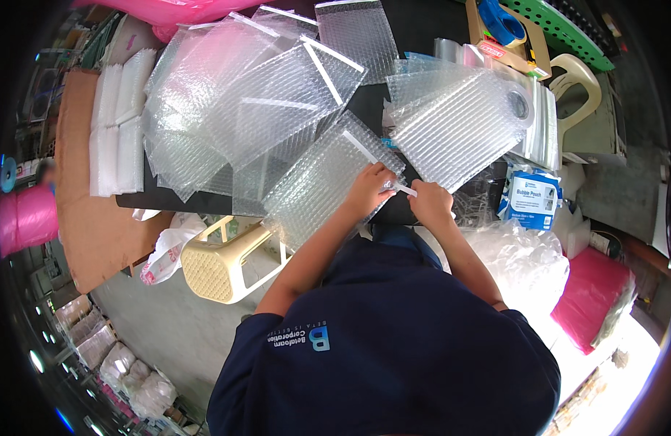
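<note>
A clear bubble pouch (313, 178) lies slanted at the table's near edge, partly hanging over it, with a white strip along its upper right part. My left hand (370, 192) is closed on the pouch's right corner, fingers curled. Just to its right, my right hand (431, 203) pinches the end of a short white strip (406, 190) that spans the gap between both hands. Whether this strip is stuck to the pouch is hidden by my left fingers. Many more bubble pouches (277, 116) with white strips lie fanned out beyond my left hand.
Right of centre lies another stack of bubble sheets (451, 123) with a tape roll (520, 104) on it. A blue-and-white printed pack (533, 200) sits at right. A cream stool (223, 269) stands below the black table (154, 202). Brown board (81, 225) borders the left.
</note>
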The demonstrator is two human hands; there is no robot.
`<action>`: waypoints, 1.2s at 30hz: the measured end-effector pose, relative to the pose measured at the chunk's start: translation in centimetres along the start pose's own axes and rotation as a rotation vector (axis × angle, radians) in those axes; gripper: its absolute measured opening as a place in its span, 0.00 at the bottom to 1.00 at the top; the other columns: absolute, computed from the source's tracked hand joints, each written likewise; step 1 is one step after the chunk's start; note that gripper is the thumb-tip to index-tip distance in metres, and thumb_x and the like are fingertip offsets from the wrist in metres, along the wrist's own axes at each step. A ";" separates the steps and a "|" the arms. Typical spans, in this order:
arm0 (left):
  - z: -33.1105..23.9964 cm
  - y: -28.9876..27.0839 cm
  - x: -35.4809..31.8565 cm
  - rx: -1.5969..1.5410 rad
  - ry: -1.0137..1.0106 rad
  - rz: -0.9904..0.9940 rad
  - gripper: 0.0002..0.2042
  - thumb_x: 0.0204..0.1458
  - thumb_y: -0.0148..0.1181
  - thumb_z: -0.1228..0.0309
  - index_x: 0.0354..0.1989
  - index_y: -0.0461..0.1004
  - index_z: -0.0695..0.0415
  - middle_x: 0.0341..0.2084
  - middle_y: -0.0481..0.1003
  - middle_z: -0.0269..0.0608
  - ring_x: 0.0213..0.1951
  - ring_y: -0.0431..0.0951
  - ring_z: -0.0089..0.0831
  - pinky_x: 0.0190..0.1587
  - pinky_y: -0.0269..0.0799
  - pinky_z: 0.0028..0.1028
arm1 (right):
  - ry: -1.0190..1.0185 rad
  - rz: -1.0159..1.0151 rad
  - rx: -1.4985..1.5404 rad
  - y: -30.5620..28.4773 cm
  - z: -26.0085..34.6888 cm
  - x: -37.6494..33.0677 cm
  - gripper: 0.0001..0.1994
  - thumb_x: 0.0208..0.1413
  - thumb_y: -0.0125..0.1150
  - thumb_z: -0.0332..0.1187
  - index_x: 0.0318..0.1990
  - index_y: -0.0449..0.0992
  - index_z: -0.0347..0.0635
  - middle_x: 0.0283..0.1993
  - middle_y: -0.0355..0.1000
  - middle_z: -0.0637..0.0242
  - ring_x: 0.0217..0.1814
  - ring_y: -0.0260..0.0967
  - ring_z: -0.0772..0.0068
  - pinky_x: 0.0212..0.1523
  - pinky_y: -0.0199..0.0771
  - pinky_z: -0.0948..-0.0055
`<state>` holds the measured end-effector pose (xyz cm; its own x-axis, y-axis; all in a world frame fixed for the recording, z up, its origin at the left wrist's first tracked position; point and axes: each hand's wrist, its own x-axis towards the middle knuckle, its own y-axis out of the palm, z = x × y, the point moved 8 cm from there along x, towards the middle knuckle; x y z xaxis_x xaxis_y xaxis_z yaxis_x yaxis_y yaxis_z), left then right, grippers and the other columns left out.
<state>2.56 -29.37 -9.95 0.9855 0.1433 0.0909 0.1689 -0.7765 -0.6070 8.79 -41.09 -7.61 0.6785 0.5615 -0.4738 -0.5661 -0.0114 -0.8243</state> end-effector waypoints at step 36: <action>3.1 -0.4 -1.1 0.472 -0.504 0.038 0.67 0.20 0.73 0.46 0.66 0.32 0.59 0.67 0.30 0.49 0.68 0.28 0.45 0.61 0.27 0.61 | -0.104 0.074 -0.253 -1.0 2.6 -5.1 0.25 0.49 0.48 0.25 0.58 0.67 0.54 0.26 0.73 0.60 0.29 0.73 0.59 0.26 0.72 0.62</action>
<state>1.36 -27.31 -12.24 0.8433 0.4777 -0.2463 -0.0037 -0.4530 -0.8915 4.69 -41.82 -3.52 0.5805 0.6334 -0.5117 -0.4685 -0.2542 -0.8461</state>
